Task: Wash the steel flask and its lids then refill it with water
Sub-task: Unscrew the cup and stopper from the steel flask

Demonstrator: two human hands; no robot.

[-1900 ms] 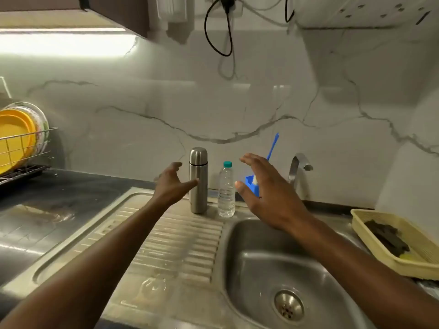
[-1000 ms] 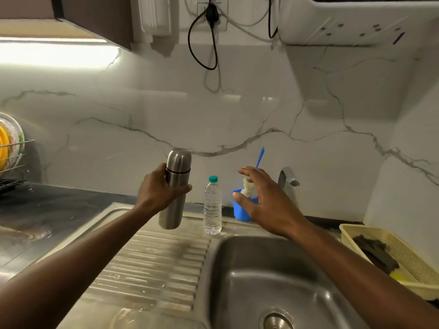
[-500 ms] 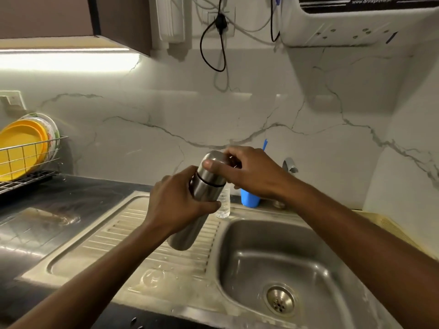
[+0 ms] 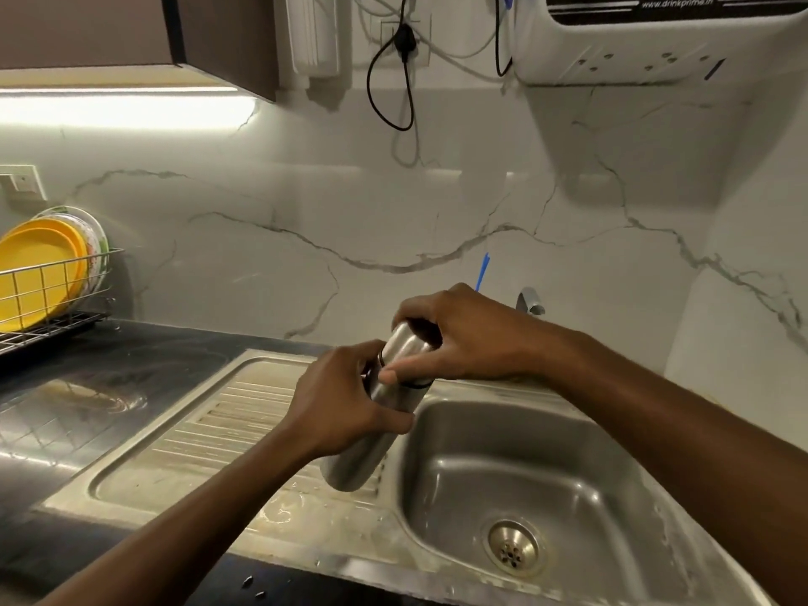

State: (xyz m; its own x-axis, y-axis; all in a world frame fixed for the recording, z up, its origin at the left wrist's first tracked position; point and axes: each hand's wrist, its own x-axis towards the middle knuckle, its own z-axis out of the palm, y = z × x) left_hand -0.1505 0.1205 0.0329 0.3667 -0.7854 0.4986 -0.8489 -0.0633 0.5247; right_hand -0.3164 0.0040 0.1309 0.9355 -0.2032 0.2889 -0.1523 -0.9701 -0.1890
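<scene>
Steel flask point(image 4: 356, 459) tilted over sink point(image 4: 516, 470) edge; left hand point(image 4: 345, 404) clenched round body, right hand point(image 4: 463, 338) gripping its lid point(image 4: 404, 347).

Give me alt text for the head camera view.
Two hands hold a tilted steel flask above a steel sink: the left hand grips the body, the right hand wraps the lid. Yellow plates stand in a rack at left.

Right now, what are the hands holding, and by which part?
Both hold the steel flask, tilted over the sink's edge. The left hand wraps its body around the middle; the right hand grips the lid at the top.
</scene>
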